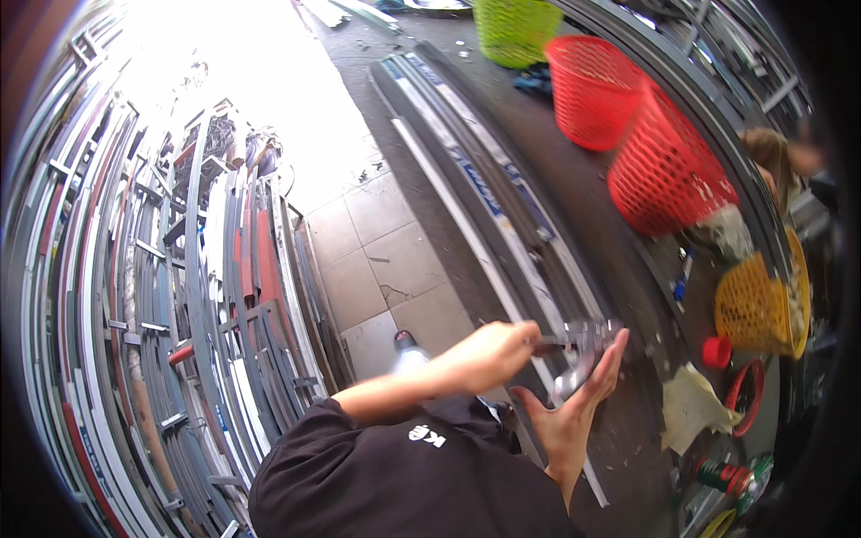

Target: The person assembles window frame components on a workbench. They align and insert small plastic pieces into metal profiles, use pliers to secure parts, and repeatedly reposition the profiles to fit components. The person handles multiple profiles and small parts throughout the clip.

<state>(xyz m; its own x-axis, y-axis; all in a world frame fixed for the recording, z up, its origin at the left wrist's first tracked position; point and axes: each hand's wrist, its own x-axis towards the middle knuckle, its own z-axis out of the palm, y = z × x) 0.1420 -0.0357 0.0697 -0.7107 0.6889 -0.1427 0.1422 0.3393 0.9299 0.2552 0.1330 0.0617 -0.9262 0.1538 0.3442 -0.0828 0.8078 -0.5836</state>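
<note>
My left hand point(502, 351) is closed round the dark, narrow end of a blurred metal piece point(587, 337). The piece reaches right toward the fingers of my right hand point(574, 414); its exact kind is smeared by motion. My right hand is open, its thumb apart and its fingers stretched upward. A rounded silvery part point(565, 386) shows beside the right palm; I cannot tell whether the palm bears it. Below and beyond both hands, long metal profiles point(475, 179) with printed film lie along a dark workbench point(583, 242).
Left of me, racks point(193, 233) hold many long profiles above a tiled floor point(359, 242). Along the bench's right side stand a green basket point(511, 31), red baskets point(668, 166) and a yellow basket point(749, 309). A plastic bottle point(722, 475) lies nearer. Another person point(771, 161) is at far right.
</note>
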